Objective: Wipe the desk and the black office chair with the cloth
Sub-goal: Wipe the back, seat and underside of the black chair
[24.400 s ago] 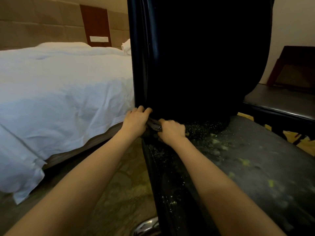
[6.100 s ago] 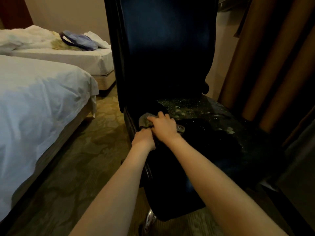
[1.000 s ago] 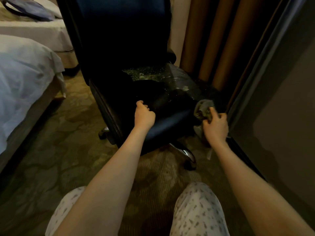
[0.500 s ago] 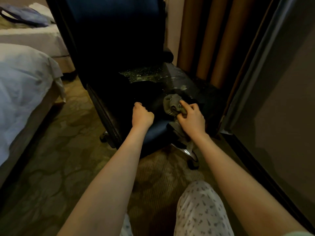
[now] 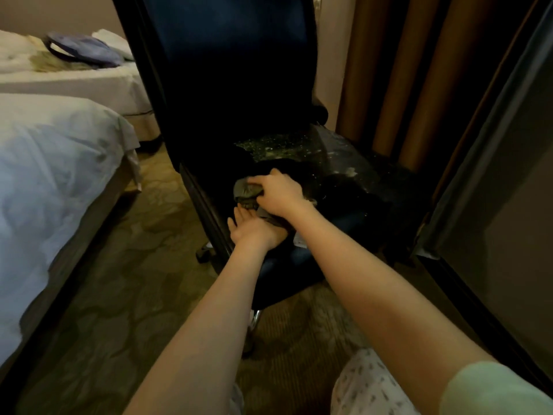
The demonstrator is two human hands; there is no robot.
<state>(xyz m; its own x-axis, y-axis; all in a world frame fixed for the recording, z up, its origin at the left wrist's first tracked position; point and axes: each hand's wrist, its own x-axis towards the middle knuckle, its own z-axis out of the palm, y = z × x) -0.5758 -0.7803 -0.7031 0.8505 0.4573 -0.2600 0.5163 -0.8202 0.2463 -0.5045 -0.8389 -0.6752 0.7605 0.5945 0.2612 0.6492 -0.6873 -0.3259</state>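
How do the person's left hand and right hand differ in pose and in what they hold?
The right hand curls its fingers round the grey cloth; the left hand lies open with straight fingers and grips nothing. The right hand is farther in on the chair seat; the left hand is at its front edge, nearer the person. Both are bare and close together.

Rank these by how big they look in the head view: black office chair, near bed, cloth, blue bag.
1. black office chair
2. near bed, cut off by the frame
3. blue bag, though it lies farther off
4. cloth, partly hidden under the right hand
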